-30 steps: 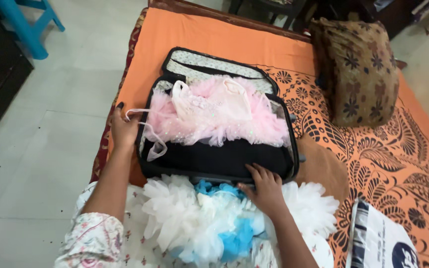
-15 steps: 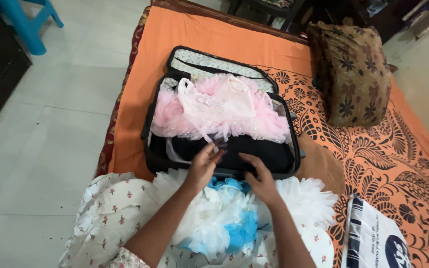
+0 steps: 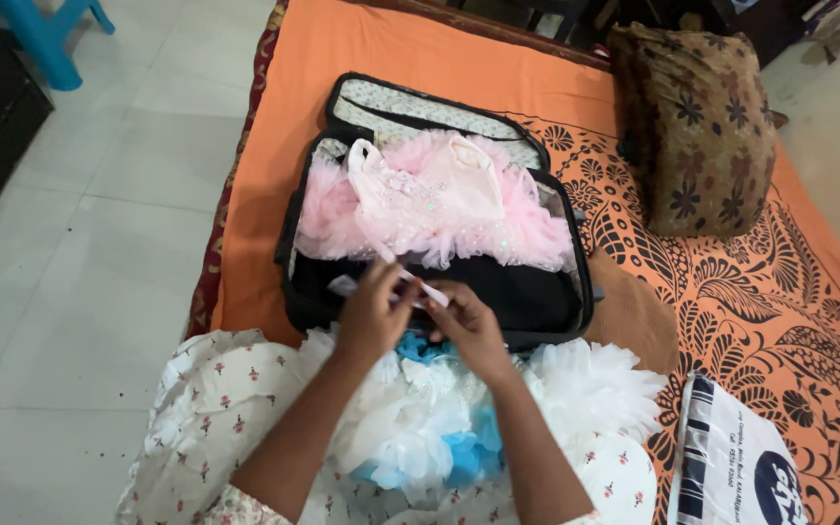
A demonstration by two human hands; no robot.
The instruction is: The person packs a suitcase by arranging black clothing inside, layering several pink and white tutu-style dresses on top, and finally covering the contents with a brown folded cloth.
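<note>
An open black suitcase [image 3: 546,313] lies on an orange bedspread [image 3: 420,58]. A pink frilly dress [image 3: 430,199] fills its far half. A thin pale pink ribbon [image 3: 432,290] runs from the dress toward me. My left hand [image 3: 371,311] and my right hand [image 3: 464,326] meet over the suitcase's near half, and both pinch that ribbon between their fingers. Below my hands, on my lap, a white and blue ruffled dress [image 3: 439,418] is bunched up.
A brown flowered pillow [image 3: 697,126] rests at the bed's far right. A white and dark plastic bag [image 3: 741,467] lies at the lower right. Pale tiled floor [image 3: 99,243] runs along the left, with a blue stool leg [image 3: 46,34] at the top left.
My left hand came in from the suitcase's left edge with the ribbon. My right hand lifted off the suitcase's near rim, and both now hold the ribbon together.
</note>
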